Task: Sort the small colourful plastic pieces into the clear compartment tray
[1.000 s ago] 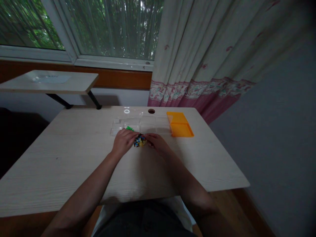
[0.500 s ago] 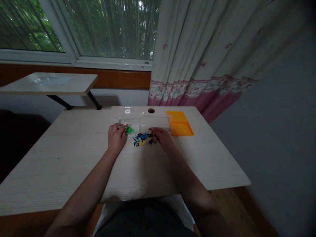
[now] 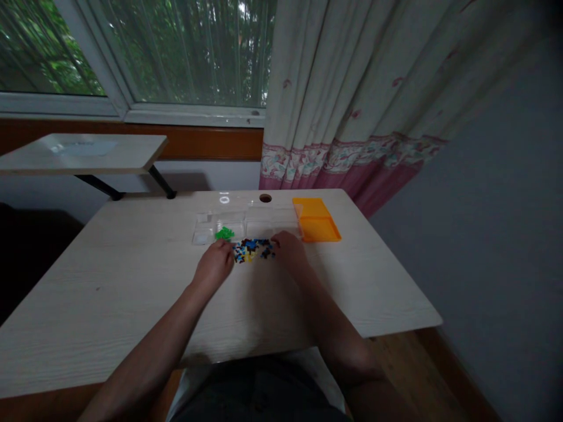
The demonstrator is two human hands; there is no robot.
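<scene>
A loose pile of small plastic pieces (image 3: 251,246), in blue, black, dark red, yellow and white, lies on the table between my hands. At the pile's left edge is my left hand (image 3: 214,264), its fingers drawn together; what they may pinch is too small to see. My right hand (image 3: 290,253) is at the right edge, fingers curled in towards the pieces, their tips partly hidden. Behind the pile stands a clear plastic box (image 3: 259,224) with compartments. Several green pieces (image 3: 224,233) sit in one of its left compartments.
An orange open case (image 3: 320,228) lies right of the clear box. A cable hole (image 3: 265,198) is near the table's back edge. To the left, a raised shelf (image 3: 88,152) holds a clear flat sheet. A curtain (image 3: 334,117) hangs behind the table.
My left hand has come back from the green pieces, down and right to the pile's left edge. My right hand stays at the pile's right side. The view has shifted slightly.
</scene>
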